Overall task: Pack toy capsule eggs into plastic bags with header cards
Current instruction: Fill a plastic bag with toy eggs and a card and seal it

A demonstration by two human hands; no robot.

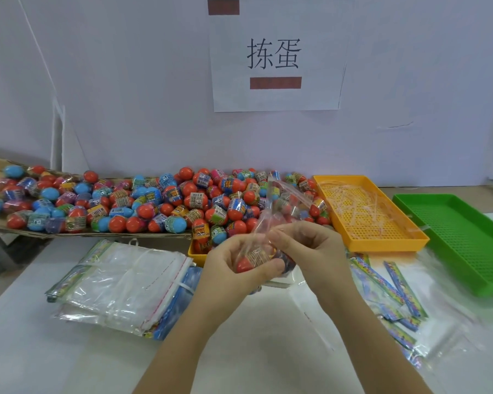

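Observation:
A clear plastic bag [279, 206] rises upright from between both hands at the table's middle. My left hand [228, 268] cups the bag's bottom and grips a red capsule egg [249, 261] with a printed band that sits inside the bag. My right hand [310, 248] pinches the bag's side just right of the egg, fingers curled. A large heap of red and blue capsule eggs [160, 203] lies on cardboard behind the hands. A stack of empty bags with colourful header cards [120, 282] lies at the left.
An orange perforated tray [365, 223] holding thin clear strips stands at the right, a green perforated tray [467, 240] beyond it. Loose header-card bags [393, 294] lie at the right front. A small yellow bin [195, 253] with eggs sits behind my left hand. A white wall with a paper sign [276, 55] is behind.

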